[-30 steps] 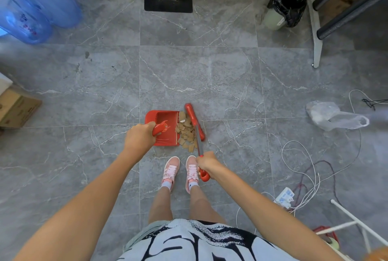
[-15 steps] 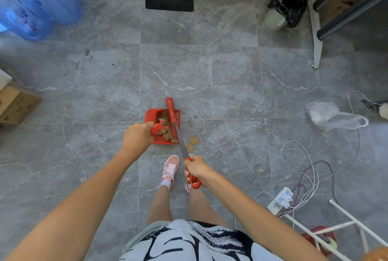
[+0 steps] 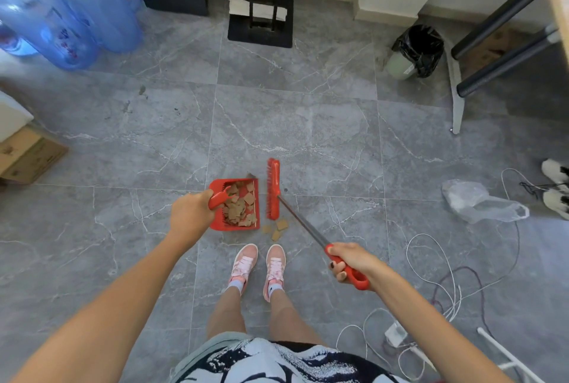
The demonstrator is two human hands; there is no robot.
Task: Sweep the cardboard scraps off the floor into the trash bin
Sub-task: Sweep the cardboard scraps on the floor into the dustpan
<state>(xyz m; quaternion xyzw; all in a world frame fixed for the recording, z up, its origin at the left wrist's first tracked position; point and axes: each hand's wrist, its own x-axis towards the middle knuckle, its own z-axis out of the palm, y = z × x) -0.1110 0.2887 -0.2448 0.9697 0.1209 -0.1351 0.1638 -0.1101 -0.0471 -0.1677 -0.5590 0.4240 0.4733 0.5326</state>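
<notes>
A red dustpan [image 3: 219, 224] lies on the grey tile floor just ahead of my feet, with several brown cardboard scraps [image 3: 239, 206] piled in it. My left hand [image 3: 190, 215] grips its red handle. My right hand [image 3: 351, 262] holds the red grip of a brush [image 3: 273, 188], whose red bristle head stands on the floor right of the dustpan's open side. Three loose scraps [image 3: 277, 230] lie on the floor between the brush head and my shoes. The trash bin [image 3: 415, 51], lined with a black bag, stands at the far right near the wall.
Blue water jugs [image 3: 70, 10] stand at the far left, a cardboard box [image 3: 29, 155] at the left edge. A black stand base [image 3: 260, 24] sits by the wall. Chair legs [image 3: 455, 96], a plastic bag [image 3: 480, 201], white shoes [image 3: 557, 188] and loose cables [image 3: 437, 262] occupy the right side.
The brush head swept left over the dustpan, pushing most scraps in, then swung back out to the dustpan's right side. My right hand moved right and lower. Three scraps stayed on the floor.
</notes>
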